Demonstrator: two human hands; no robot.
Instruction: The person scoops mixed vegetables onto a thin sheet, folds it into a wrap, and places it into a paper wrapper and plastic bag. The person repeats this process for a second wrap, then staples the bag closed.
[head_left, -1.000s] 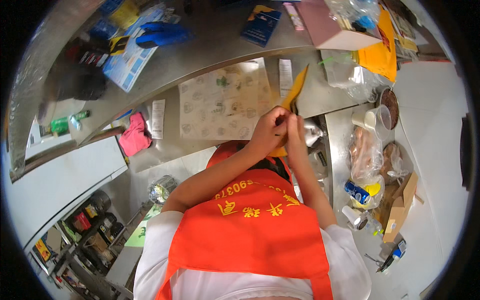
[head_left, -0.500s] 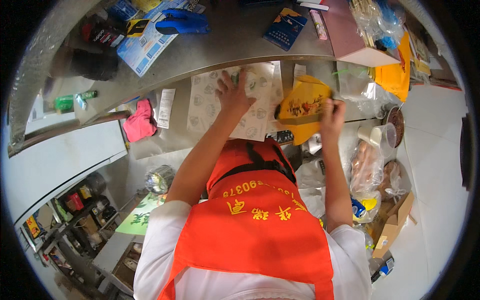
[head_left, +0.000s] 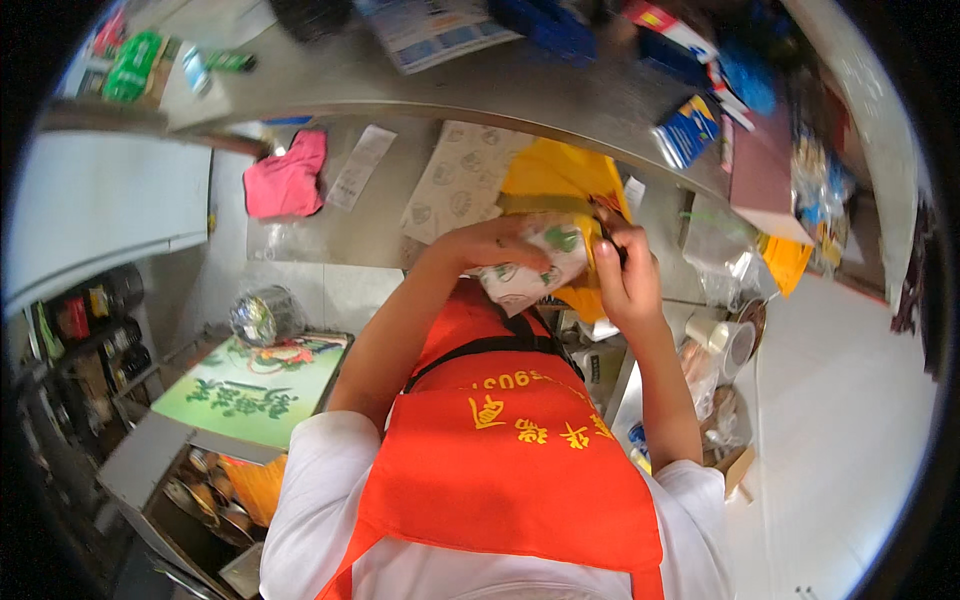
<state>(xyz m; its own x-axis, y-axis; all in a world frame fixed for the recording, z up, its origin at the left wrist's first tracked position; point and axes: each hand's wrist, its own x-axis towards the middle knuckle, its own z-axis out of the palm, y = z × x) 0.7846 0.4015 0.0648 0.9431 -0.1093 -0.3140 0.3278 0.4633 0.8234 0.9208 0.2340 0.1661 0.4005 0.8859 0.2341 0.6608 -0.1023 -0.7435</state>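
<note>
My left hand (head_left: 492, 245) is closed around a packet wrapped in white printed paper (head_left: 530, 285), with green marks on its side. The packet's right end meets the mouth of a yellow paper bag (head_left: 560, 172); how far inside it reaches, I cannot tell. On the bag's right edge, my right hand (head_left: 630, 275) has its thumb and fingers pinched together. Part of the bag lies behind both hands. Under it, at the left, rest sheets of printed wrapping paper (head_left: 450, 185) on the metal counter.
A pink cloth (head_left: 287, 178) and a receipt slip (head_left: 361, 168) lie left on the counter. A raised metal shelf (head_left: 430, 90) runs across the far side, holding a blue card (head_left: 688, 132) and a mauve box (head_left: 765, 190). Plastic bags (head_left: 722, 245) sit at the right.
My left hand has lifted the wrapped packet off the paper sheets and brought it right to the bag. The yellow bag has moved left. The whole view has shifted.
</note>
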